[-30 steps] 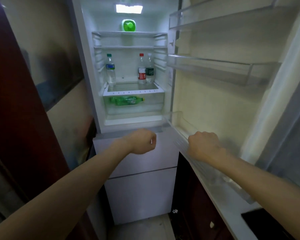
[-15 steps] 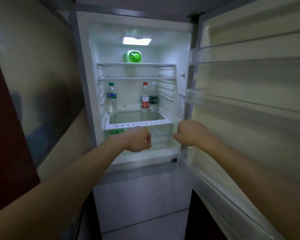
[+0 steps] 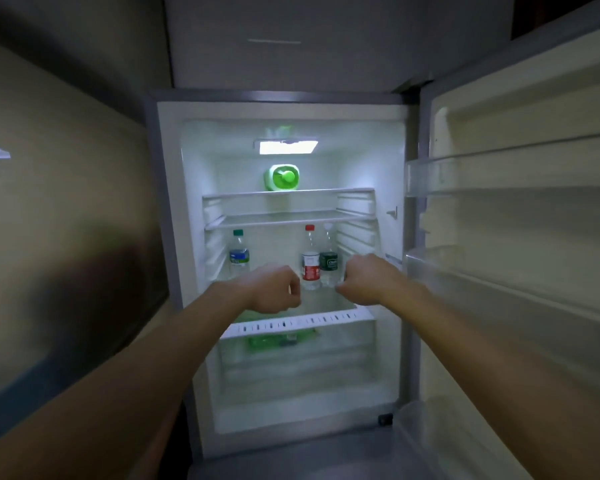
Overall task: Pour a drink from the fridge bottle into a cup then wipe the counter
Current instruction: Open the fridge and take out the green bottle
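Head view. Fridge stands open, its door swung out to the right, inside light on. Both arms reach in at mid-shelf height.

Left hand: grip closed, fingers curled under, holding nothing. Right hand: grip closed the same way, and nothing shows in it.

Red-capped bottle and dark-labelled bottle stand upright side by side on the shelf, beyond the hands and showing in the gap between them. The right knuckles overlap the foot of the dark-labelled bottle; contact cannot be told. Green-capped bottle stands apart at far left, beyond the left wrist. A green bottle lies on its side in the drawer below.

Judgement: fetching step, nothing taken yet. The pair's long axes are vertical, so a side-on wrap suits. The right hand is nearer the dark-labelled bottle, the left nearer the red-capped one.
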`<state>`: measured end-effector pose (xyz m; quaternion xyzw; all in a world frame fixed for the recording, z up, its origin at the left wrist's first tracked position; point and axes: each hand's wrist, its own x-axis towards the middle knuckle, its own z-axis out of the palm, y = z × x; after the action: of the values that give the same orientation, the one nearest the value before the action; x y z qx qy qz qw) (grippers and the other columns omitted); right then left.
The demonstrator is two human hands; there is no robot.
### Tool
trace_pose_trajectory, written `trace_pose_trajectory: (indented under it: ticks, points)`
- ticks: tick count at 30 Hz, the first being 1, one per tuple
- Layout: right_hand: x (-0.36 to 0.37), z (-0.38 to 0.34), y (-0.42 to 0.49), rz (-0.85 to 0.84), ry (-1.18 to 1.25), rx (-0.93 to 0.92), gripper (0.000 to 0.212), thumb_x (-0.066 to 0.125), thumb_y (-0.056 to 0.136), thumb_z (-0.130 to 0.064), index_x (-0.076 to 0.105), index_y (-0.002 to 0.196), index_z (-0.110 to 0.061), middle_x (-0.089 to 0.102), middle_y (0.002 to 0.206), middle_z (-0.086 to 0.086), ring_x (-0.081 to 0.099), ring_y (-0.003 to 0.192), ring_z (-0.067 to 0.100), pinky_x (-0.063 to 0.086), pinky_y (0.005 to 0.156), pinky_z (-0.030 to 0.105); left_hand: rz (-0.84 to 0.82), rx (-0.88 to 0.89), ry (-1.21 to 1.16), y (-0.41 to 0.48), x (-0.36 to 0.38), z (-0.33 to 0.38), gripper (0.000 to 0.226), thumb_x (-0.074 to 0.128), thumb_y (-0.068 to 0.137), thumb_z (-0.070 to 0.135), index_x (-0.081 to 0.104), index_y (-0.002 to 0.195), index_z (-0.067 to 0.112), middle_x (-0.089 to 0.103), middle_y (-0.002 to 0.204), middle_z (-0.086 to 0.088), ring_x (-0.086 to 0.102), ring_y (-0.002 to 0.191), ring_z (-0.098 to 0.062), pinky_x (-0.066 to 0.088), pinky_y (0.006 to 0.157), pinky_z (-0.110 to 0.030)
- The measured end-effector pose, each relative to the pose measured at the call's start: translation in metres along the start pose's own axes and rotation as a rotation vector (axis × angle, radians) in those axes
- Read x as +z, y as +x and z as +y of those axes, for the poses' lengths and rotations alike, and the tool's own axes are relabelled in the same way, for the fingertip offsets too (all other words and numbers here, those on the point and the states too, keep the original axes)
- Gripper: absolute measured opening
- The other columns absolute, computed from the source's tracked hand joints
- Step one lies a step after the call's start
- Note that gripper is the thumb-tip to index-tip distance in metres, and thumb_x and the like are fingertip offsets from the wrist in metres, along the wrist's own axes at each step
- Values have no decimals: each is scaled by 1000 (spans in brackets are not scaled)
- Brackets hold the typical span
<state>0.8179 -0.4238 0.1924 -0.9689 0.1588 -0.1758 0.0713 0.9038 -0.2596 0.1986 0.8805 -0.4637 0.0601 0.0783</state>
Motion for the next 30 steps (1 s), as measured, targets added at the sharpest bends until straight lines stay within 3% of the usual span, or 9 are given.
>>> trace_pose_trajectory:
  ticks: [3, 6, 10, 14, 16, 20, 24, 27, 30]
  points:
    - [-9, -1, 35, 34, 92, -39, 29, 56, 90, -30, 45, 66, -19, 50, 70, 1, 51, 69, 18, 47, 67, 31, 43, -48, -8, 16, -14, -16, 20, 57, 95, 25, 68, 105, 12, 64, 90, 1, 62, 74, -9, 53, 82, -28]
    - [-17, -5, 63, 95, 134, -61, 32, 59, 89, -30, 44, 62, -19, 49, 66, 1, 51, 64, 17, 43, 61, 27, 100, -87, -11, 33, -29, -33, 18, 58, 95, 25, 69, 104, 13, 68, 91, -2, 68, 83, -17, 56, 84, -31]
    - [-28, -13, 98, 134, 157, -45, 26, 58, 87, -30, 44, 69, -18, 52, 74, 3, 55, 75, 21, 42, 64, 29, 164, -97, -46, 59, -43, -42, 13, 59, 94, 22, 68, 99, 14, 67, 85, -1, 67, 73, -15, 57, 74, -29]
    - [-37, -18, 129, 211, 211, -107, 26, 58, 83, -27, 44, 66, -15, 47, 68, 3, 47, 62, 19, 43, 62, 28, 318, -50, -45, 88, -59, -51, 13, 60, 92, 21, 71, 94, 15, 73, 86, -2, 67, 71, -10, 57, 78, -30]
    - [-41, -17, 139, 231, 209, -123, 25, 58, 81, -26, 46, 62, -15, 55, 68, 5, 53, 62, 21, 44, 60, 27, 405, -19, -64, 100, -68, -58, 13, 61, 91, 16, 72, 93, 10, 72, 84, -4, 61, 67, -7, 56, 76, -29]
    - [-47, -15, 155, 247, 212, -96, 18, 57, 78, -25, 53, 65, -14, 68, 81, 9, 66, 74, 26, 56, 73, 32, 543, 19, 12, 127, -85, -74, 14, 61, 88, 14, 73, 94, 9, 71, 87, -5, 55, 63, -5, 39, 62, -17]
    - [-45, -9, 177, 205, 236, -73, 19, 58, 82, -27, 63, 81, -8, 71, 89, 11, 69, 78, 27, 59, 81, 40, 635, 21, 14, 166, -98, -90, 24, 65, 86, 16, 70, 109, 10, 65, 111, -11, 60, 100, -24, 39, 83, -23]
    - [-37, -7, 190, 240, 232, -102, 28, 59, 87, -25, 71, 89, 0, 73, 89, 15, 69, 79, 30, 58, 78, 38, 548, -17, 18, 198, -103, -101, 41, 64, 90, 23, 59, 129, 12, 53, 134, -14, 53, 118, -30, 37, 98, -28]
    - [-21, -8, 200, 260, 202, -149, 24, 58, 89, -22, 75, 93, -5, 74, 93, 11, 68, 81, 24, 57, 81, 38, 447, -57, 37, 228, -105, -111, 52, 57, 94, 32, 45, 142, 15, 43, 144, -14, 44, 128, -32, 35, 105, -33]
